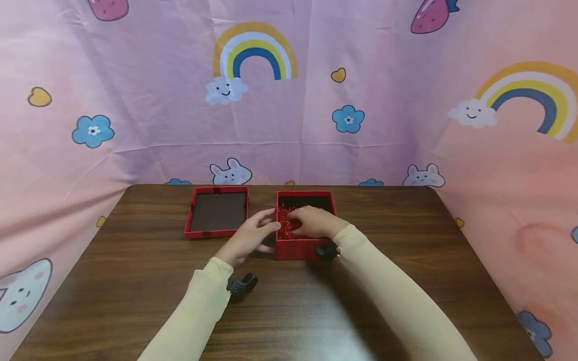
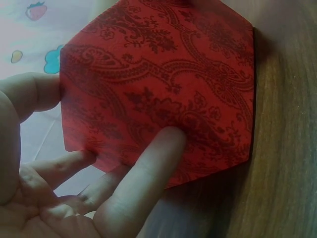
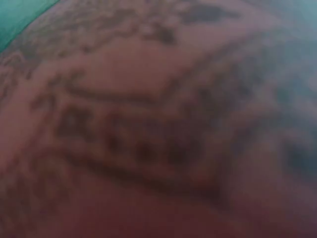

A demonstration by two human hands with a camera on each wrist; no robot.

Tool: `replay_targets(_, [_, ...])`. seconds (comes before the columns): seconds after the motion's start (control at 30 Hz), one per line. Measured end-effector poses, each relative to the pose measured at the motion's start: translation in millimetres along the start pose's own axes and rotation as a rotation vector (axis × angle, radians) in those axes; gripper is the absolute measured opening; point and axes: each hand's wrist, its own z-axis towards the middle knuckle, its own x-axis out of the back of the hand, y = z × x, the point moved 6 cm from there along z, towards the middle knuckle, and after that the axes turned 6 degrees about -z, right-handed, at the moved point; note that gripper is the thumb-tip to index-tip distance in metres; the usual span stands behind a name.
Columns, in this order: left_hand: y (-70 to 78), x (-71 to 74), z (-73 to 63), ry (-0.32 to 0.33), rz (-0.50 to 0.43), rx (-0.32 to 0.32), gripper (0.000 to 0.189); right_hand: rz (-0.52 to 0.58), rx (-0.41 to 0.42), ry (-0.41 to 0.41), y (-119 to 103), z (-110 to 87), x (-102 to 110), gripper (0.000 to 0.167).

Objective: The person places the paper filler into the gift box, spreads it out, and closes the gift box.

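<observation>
A red box (image 1: 292, 249) with a dark inside stands uncovered on the table. Red shredded paper (image 1: 284, 225) lies in its left part. My right hand (image 1: 314, 222) reaches over the front wall into the box, its fingers bent down at the shreds and the thumb apart from them; whether it pinches any shreds I cannot tell. Spread along the box's left side is my left hand (image 1: 249, 236), with fingers against the patterned red wall (image 2: 163, 79) in the left wrist view. The right wrist view is filled by a blurred close-up of the patterned box wall (image 3: 133, 124).
Left of the box lies a shallow red lid (image 1: 219, 213), its dark inside facing up. Both sit toward the back of the brown wooden table (image 1: 388, 281). A pink printed cloth (image 1: 280, 125) hangs behind and along the sides. Each wrist wears a black device.
</observation>
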Motion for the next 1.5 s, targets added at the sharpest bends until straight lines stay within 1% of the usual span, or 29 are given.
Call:
replay_targets(0.07, [0.3,-1.0,0.2,-0.002,-0.001,0.0,0.067,0.001,-0.006,0.01,0.9,-4.0,3.9,0.037])
replay_targets(0.17, [1.1,-1.1,0.0,-0.002,-0.004,0.002,0.067,-0.005,-0.01,0.023,-0.5,-12.6,17.1,0.05])
replay_targets(0.23, [2.0,-0.5,-0.1,0.001,-0.007,0.004,0.067,-0.029,-0.023,0.071,-3.0,-19.6,31.4,0.059])
replay_targets(0.3, [3.0,0.1,-0.1,0.004,-0.006,0.004,0.067,-0.045,-0.021,0.141,-6.0,-25.6,46.7,0.065])
replay_targets(0.37, [4.1,0.5,0.1,0.007,-0.006,0.003,0.066,-0.027,-0.016,0.198,-10.3,-29.8,58.4,0.065])
replay_targets(0.4, [4.3,0.9,0.4,0.008,-0.004,0.002,0.066,-0.009,-0.007,0.209,-13.3,-30.9,61.6,0.061])
replay_targets(0.47, [4.5,1.1,1.0,0.012,-0.003,0.002,0.065,0.032,0.043,0.19,-19.2,-29.3,60.4,0.052])
replay_targets(0.53, [4.6,1.3,1.8,0.015,-0.002,0.005,0.064,0.07,0.079,0.129,-23.9,-25.8,52.4,0.042])
replay_targets(0.6, [4.9,1.0,2.2,0.017,-0.002,0.003,0.063,0.077,0.114,0.078,-26.2,-20.8,41.6,0.035])
replay_targets(0.8, [2.5,-1.7,1.4,0.01,-0.002,0.006,0.065,0.103,0.109,-0.023,-16.6,-8.9,10.4,0.029])
replay_targets(0.9, [-0.4,-2.6,0.1,0.006,-0.001,0.018,0.066,0.115,0.112,-0.053,-12.7,-9.4,6.1,0.03])
replay_targets(0.97, [-1.5,-2.9,-0.5,0.002,0.001,0.014,0.066,0.123,0.117,-0.037,-11.2,-12.5,10.8,0.031])
replay_targets(1.07, [-2.5,-2.8,0.1,0.005,0.0,0.01,0.066,0.143,0.109,0.047,-7.4,-22.6,26.8,0.032])
replay_targets(1.17, [-2.5,-4.5,1.9,0.004,0.004,0.014,0.066,0.181,0.054,0.154,2.2,-37.9,45.7,0.031])
replay_targets(1.23, [-2.4,-6.0,3.5,0.002,0.007,0.017,0.067,0.202,0.013,0.193,9.7,-48.4,55.2,0.029])
replay_targets(1.3, [-2.3,-6.4,4.5,0.003,0.004,0.014,0.067,0.21,-0.009,0.193,14.8,-56.5,60.3,0.028])
replay_targets(1.37, [-2.5,-6.1,5.1,0.008,0.002,0.01,0.067,0.188,-0.003,0.167,15.8,-60.3,60.7,0.028])
replay_targets(1.5, [-3.4,-2.8,4.4,0.021,-0.011,0.004,0.066,0.102,0.033,0.096,8.7,-55.6,50.0,0.027])
